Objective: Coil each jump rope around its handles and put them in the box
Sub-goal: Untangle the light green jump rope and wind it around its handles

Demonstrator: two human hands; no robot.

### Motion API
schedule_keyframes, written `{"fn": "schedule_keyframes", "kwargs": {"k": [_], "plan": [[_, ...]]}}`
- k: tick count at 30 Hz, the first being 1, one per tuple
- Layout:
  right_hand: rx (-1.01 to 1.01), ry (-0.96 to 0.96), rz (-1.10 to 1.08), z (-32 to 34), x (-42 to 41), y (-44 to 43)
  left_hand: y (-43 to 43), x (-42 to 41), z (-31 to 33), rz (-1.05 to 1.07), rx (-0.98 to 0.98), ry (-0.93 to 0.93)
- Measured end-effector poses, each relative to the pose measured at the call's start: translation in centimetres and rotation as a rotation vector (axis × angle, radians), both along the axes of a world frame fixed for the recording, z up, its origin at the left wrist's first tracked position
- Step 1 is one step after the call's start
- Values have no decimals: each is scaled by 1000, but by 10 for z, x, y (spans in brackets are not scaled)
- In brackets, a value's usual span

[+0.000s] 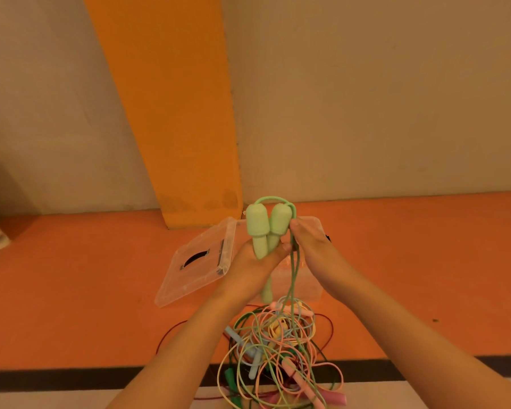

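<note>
My left hand (252, 262) grips the two pale green handles (266, 227) of a jump rope, held side by side and upright above the box. My right hand (309, 246) pinches the green rope (293, 273) beside the handles. From there the rope hangs down into a tangled pile of ropes (278, 349) on the floor: pink, yellow, blue, green and dark red. The clear plastic box (304, 287) sits on the orange floor behind my hands and is mostly hidden by them.
The box's clear lid (198, 261) lies tilted against its left side. An orange pillar (183, 143) and beige walls stand behind. A black stripe (56, 377) and a white floor strip run along the near edge.
</note>
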State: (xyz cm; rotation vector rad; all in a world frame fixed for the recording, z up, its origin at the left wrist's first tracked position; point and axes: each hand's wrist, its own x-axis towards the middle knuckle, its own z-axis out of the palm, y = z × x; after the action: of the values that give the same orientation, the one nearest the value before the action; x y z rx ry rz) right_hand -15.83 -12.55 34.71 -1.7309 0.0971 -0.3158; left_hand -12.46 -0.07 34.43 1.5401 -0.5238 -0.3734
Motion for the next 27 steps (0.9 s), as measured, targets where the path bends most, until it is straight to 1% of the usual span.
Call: {"fn": "schedule_keyframes", "kwargs": {"k": [6,9,11,12,15,16,18,21,27], "plan": [[8,16,28,-4,-3,-8,2,0,0,-23,15,-55],[-76,-11,8,0,-6,-7,3,1,-2,-37,8,-51],[-156,-72,-4,7,-9,-4,3,0,0,-46,-8,-50],[-243,-115,-31,7,-9,-5,2,0,1,-45,-3,-58],[-632,-203,-178,-3,-5,-20,0,0,2,-22,29,-100],[-724,-212,-207,-4,-5,-24,-2,0,2,-19,32,-107],[-828,-230,-228,-3,-5,-29,-4,1,0,-25,35,-120],[-865,-251,-218,1,-5,-32,-5,0,-1,-53,49,-149],[-825,-260,-161,1,-6,-31,1,1,6,-66,88,-75]]}}
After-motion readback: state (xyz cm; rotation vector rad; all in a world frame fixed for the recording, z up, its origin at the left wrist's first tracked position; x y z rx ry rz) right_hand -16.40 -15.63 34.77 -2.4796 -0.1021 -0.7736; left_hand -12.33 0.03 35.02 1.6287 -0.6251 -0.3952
